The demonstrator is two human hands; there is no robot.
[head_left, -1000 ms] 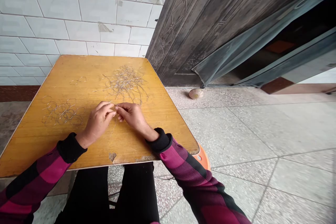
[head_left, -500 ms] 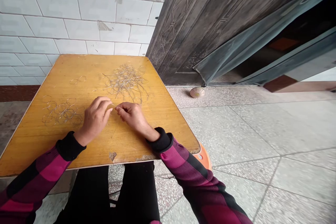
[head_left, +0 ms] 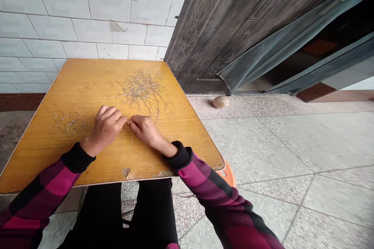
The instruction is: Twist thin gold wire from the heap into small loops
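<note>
Both my hands meet above the middle of a yellow wooden table (head_left: 163,140). My left hand (head_left: 107,125) is closed in a pinch, its fingertips close to those of my right hand (head_left: 144,128), which pinches too. A thin wire (head_left: 132,140) hangs down from between the fingertips; most of it is hidden by the fingers. Beyond my right hand lies a tangled pile of thin wires (head_left: 142,85). Left of my left hand is a looser heap of wire loops (head_left: 68,122). A single twisted wire loop (head_left: 87,87) lies apart, farther back.
A white tiled wall (head_left: 90,27) stands behind the table. To the right are a dark carved door (head_left: 216,19) and a greenish curtain (head_left: 257,62). A round pale object (head_left: 221,102) lies on the floor. An orange stool (head_left: 229,173) shows under the table's right corner.
My left fingers have closed into a tighter pinch and come nearer my right fingertips. The wire end now hangs below my hands. The view has shifted slightly.
</note>
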